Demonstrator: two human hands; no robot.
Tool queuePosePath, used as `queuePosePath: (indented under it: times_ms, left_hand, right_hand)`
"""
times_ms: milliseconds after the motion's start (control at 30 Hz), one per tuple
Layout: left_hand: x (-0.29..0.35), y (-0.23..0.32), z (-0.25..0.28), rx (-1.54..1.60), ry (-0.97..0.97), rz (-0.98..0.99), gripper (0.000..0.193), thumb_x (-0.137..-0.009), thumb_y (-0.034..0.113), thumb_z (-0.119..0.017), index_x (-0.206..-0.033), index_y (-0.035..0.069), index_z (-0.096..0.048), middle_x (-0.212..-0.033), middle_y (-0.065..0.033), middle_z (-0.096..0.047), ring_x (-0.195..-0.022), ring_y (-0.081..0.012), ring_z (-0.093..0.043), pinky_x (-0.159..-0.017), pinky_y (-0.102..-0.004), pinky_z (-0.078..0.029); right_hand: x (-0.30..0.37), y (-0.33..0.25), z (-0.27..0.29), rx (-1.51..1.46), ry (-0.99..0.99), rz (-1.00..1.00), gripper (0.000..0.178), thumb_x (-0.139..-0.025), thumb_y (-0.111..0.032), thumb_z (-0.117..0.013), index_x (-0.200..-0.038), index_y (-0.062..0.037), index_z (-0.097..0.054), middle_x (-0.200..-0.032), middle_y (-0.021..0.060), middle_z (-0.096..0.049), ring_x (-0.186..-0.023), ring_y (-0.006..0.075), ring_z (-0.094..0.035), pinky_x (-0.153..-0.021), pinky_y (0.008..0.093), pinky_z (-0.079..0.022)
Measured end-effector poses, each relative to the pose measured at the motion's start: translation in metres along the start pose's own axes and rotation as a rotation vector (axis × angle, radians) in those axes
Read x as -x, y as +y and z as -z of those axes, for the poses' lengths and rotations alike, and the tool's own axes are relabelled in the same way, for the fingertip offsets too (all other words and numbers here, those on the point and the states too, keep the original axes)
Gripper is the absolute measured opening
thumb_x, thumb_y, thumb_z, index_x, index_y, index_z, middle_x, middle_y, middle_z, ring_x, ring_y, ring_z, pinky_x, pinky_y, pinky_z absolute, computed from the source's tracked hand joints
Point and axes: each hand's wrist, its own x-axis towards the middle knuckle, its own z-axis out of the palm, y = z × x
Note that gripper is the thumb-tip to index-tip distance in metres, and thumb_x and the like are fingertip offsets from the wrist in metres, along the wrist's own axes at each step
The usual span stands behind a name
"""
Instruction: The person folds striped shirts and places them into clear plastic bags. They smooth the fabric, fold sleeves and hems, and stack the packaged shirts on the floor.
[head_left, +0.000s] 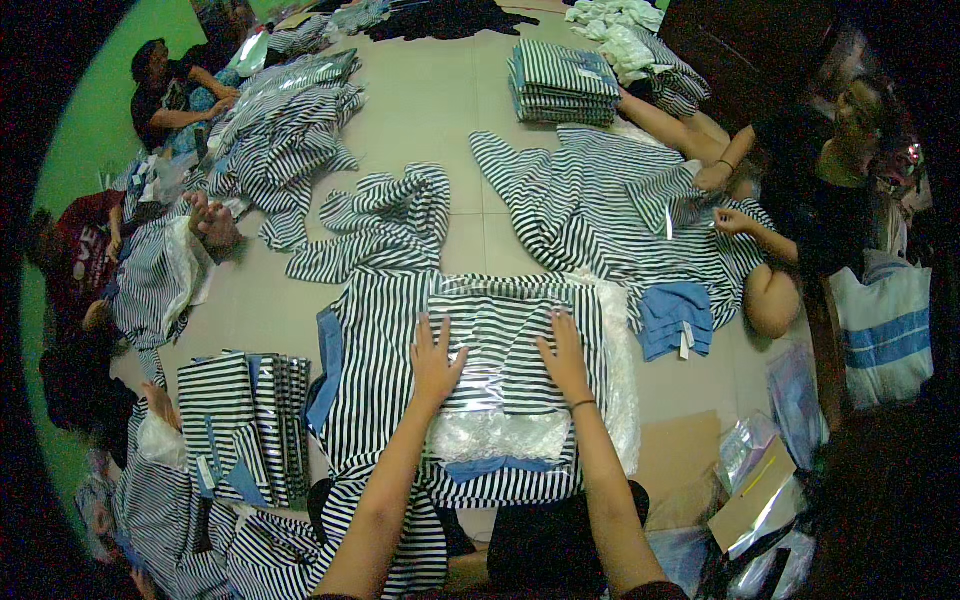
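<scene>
Under each hand point(436, 362) point(564, 357), striped garment point(515, 345).

a white sack with blue stripes point(885, 338) sits right, a black cloth heap point(450, 18) lies far off, and a green wall point(95, 105) curves left.

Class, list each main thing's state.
Person's left hand: open, palm down.
Person's right hand: open, palm down.
Black-and-white striped fabric garment beneath: folded, under shiny clear plastic.
Rectangular striped fabric stack, lower left: folded.
Striped fabric block, upper right: folded, piled.
Striped fabric heap, upper left: loose, crumpled.
</scene>
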Motion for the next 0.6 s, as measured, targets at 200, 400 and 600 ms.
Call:
queuePosePath:
  times_ms: [200,400,600]
  left_hand:
    - [0.068,-0.015,0.036,0.415,0.089,0.435,0.041,-0.076,0.015,-0.051,-0.109,-0.006,-0.04,-0.105,-0.0227,-0.044,-0.087,-0.0284,-0.048,-0.075,-0.0329,-0.039]
    - [0.139,-0.032,0.052,0.29,-0.351,0.492,0.037,-0.068,0.026,-0.06,-0.086,-0.005,-0.054,-0.064,-0.011,-0.054,-0.06,-0.0214,-0.052,-0.057,-0.0303,-0.042]
    - [0.124,-0.021,0.062,0.369,-0.14,0.39,0.025,-0.068,0.016,-0.064,-0.073,-0.004,-0.048,-0.061,-0.0089,-0.05,-0.056,-0.0173,-0.048,-0.052,-0.0275,-0.039]
  right_hand:
    - [0.079,0.019,0.028,-0.1,-0.082,-0.449,0.029,-0.075,-0.02,-0.053,-0.093,0.0027,-0.051,-0.088,0.0205,-0.054,-0.083,0.0335,-0.052,-0.076,0.0369,-0.041]
    - [0.143,0.025,0.037,-0.529,-0.341,-0.61,0.026,-0.079,-0.027,-0.051,-0.081,-0.0012,-0.053,-0.064,0.005,-0.052,-0.056,0.0148,-0.05,-0.05,0.0258,-0.043]
    - [0.15,0.01,0.039,-0.479,-0.105,-0.501,0.027,-0.075,-0.026,-0.056,-0.081,-0.0002,-0.054,-0.06,0.0088,-0.055,-0.048,0.0164,-0.05,-0.046,0.0292,-0.041]
